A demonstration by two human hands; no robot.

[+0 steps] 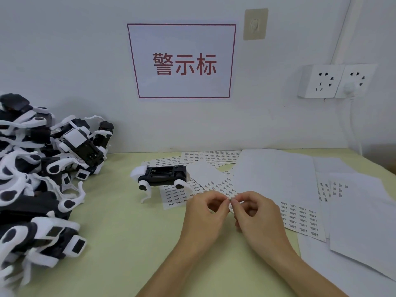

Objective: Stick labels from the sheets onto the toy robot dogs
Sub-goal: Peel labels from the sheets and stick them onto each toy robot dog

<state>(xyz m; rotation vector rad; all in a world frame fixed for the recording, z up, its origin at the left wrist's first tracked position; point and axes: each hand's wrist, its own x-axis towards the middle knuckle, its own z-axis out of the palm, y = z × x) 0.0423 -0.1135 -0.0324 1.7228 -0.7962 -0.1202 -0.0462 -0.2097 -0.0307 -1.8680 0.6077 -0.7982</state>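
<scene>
One black-and-white toy robot dog lies on its back on the green table, its open battery bay facing up. Label sheets with rows of small printed stickers spread across the table's right half. My left hand and my right hand meet just in front of the dog, over the edge of a sheet. Their thumbs and forefingers pinch together at one small label. Whether the label is free of its sheet I cannot tell.
A large heap of toy robot dogs fills the table's left side. Blank white sheets overlap at the right. On the wall behind hang a red-bordered sign and power sockets.
</scene>
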